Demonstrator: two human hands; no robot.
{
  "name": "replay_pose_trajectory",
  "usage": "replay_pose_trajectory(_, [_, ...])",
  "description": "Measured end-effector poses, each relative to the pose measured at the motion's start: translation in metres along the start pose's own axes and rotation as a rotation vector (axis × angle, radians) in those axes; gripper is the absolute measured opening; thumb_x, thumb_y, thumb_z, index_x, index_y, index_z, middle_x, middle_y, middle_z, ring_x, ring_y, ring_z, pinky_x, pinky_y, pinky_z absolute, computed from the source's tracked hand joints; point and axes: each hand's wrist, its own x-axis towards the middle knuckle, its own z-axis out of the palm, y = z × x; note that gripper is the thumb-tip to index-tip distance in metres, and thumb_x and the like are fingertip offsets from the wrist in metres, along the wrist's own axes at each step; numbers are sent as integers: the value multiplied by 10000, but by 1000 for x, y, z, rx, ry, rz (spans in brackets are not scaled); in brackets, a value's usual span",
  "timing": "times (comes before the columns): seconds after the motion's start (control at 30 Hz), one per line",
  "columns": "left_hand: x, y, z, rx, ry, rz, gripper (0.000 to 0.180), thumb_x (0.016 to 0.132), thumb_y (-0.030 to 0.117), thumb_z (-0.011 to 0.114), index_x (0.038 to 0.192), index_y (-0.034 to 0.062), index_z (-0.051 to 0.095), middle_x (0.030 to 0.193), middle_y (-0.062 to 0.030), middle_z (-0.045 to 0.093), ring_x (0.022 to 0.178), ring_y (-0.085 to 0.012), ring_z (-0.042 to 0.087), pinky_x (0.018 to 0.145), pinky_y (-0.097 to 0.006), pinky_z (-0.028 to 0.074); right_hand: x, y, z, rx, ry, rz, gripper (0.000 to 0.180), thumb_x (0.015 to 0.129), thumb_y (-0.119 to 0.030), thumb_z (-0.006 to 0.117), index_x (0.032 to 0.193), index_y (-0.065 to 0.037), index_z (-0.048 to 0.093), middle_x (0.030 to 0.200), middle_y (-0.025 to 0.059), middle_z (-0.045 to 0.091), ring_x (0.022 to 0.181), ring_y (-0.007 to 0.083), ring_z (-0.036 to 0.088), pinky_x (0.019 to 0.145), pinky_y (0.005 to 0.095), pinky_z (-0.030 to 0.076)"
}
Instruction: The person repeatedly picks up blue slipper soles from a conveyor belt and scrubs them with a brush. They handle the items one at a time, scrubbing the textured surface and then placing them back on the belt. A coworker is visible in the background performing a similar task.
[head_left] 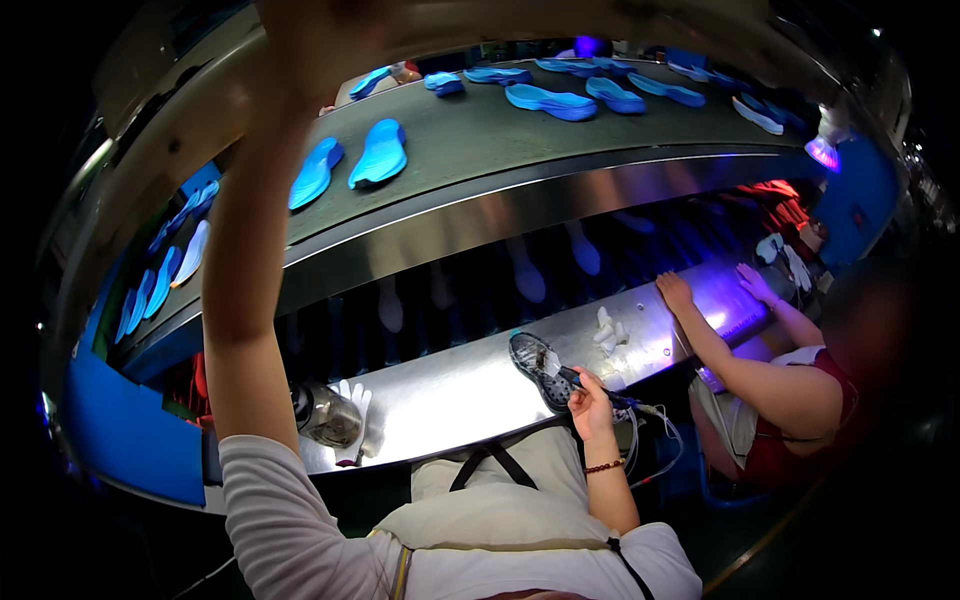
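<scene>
Beside a dark sole [554,390], right fingers [592,387] clamp a black-handled tool [567,375]; left hand [330,14] blurred, state unclear.

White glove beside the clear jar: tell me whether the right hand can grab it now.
Probably not freely: the right hand holds a black-handled brush at the dark shoe sole, and the glove lies farther left.

We are seeing vivid blue sole-shaped pieces [378,155] against a dull grey-green flat belt [450,130], a black shoe sole [549,387] patterned with greyish dots on a silver metal ledge [440,398], and a brown beaded bracelet [604,466].
</scene>
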Motion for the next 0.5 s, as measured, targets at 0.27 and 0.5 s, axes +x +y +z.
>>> replay_pose_trajectory(0.27, [-130, 131, 132, -402, -640, -33, 332, 664, 124, 593, 993, 94, 557, 1105, -91, 512, 1014, -251, 493, 864, -369, 406, 12, -8, -5, -27, -45, -31, 181, 818, -99, 564, 985, -31, 584, 781, 24, 598, 521, 70, 505, 465, 193, 380])
replay_pose_trajectory(0.5, [-220, 132, 248, -210, -839, -714, 586, 725, 208, 575, 1258, 100, 357, 1319, -127, 335, 1194, -286, 333, 968, -414, 285, 21, -9, -20, -113, -127, -55, 226, 818, -34, 525, 1040, -10, 559, 926, 60, 603, 644, 68, 522, 546, 172, 403])
